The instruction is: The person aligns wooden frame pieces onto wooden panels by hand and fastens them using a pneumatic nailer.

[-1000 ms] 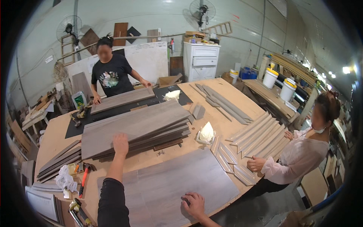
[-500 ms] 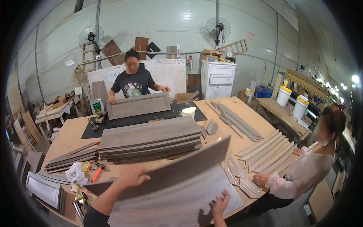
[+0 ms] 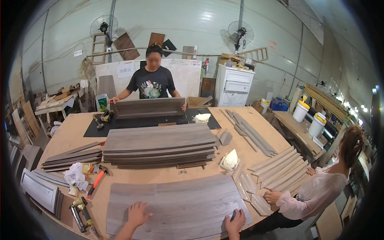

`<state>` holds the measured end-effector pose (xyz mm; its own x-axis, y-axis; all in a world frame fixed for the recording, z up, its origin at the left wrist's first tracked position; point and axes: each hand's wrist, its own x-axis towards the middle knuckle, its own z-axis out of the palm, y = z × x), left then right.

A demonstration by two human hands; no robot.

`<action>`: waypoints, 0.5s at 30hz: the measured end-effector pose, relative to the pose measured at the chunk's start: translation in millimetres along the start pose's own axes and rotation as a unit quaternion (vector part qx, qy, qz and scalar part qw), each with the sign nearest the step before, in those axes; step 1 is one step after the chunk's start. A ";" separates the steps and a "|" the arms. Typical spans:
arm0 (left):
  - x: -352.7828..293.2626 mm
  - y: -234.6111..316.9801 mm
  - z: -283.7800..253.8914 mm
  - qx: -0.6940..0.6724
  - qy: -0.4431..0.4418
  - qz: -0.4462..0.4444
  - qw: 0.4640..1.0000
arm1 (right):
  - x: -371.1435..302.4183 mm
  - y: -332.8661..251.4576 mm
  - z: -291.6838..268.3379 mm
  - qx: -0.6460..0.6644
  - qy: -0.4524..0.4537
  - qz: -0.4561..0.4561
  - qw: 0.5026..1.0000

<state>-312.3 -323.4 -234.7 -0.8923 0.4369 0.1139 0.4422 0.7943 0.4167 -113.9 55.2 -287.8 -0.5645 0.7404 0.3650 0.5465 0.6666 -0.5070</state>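
A wide grey-brown wood-grain panel (image 3: 176, 200) lies flat on the near part of the table. My left hand (image 3: 138, 215) rests on its left half with fingers spread. Near the panel's right end, my right hand (image 3: 236, 221) touches the surface, its fingers apart and slightly bent. A dark patch shows beside the right thumb; whether it is shadow or a small object is unclear. Just beyond the panel is a stack of similar boards (image 3: 160, 140). A white cone-shaped pile in a small holder (image 3: 230, 161) stands past the panel's far right corner.
An orange-handled hammer (image 3: 96, 183), crumpled white cloth (image 3: 76, 176) and nail guns (image 3: 82, 214) lie left. Across the wooden table (image 3: 72, 128), a co-worker (image 3: 150, 82) handles a framed panel (image 3: 150, 108). Another co-worker (image 3: 320, 188) stands at right by mitred strips (image 3: 280, 168).
The board that was tilted up under my left hand no longer stands; a panel lies flat there. Both hands have lowered onto it. The far co-worker's panel has shifted slightly right.
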 end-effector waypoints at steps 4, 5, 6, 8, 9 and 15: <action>-37.9 -22.9 46.1 0.106 0.101 0.015 0.989 | -1.3 -14.6 -9.5 -0.020 0.021 0.007 1.000; -40.4 -15.2 44.2 0.056 0.106 -0.011 0.993 | -1.7 -13.8 -6.9 -0.020 0.022 0.008 1.000; -41.1 -13.0 42.2 0.006 0.111 -0.037 0.993 | -1.9 -11.8 -2.7 -0.020 0.032 -0.004 0.999; -38.9 -15.6 45.6 0.010 0.121 -0.033 0.992 | -3.7 -9.5 -3.9 -0.028 0.042 -0.015 0.999; -37.5 -17.5 47.1 0.017 0.134 -0.030 0.990 | -5.3 -10.3 -4.6 -0.028 0.042 -0.014 0.999; 20.4 -3.4 -18.2 -0.414 0.261 -0.073 0.869 | -5.1 -7.8 5.6 -0.027 0.050 -0.024 0.998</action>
<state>-333.6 -324.9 -217.4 -0.9490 -0.0658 0.3082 0.2955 0.1544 0.9428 -118.8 45.8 -290.1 -0.5278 0.7110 0.4646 0.5542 0.7028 -0.4460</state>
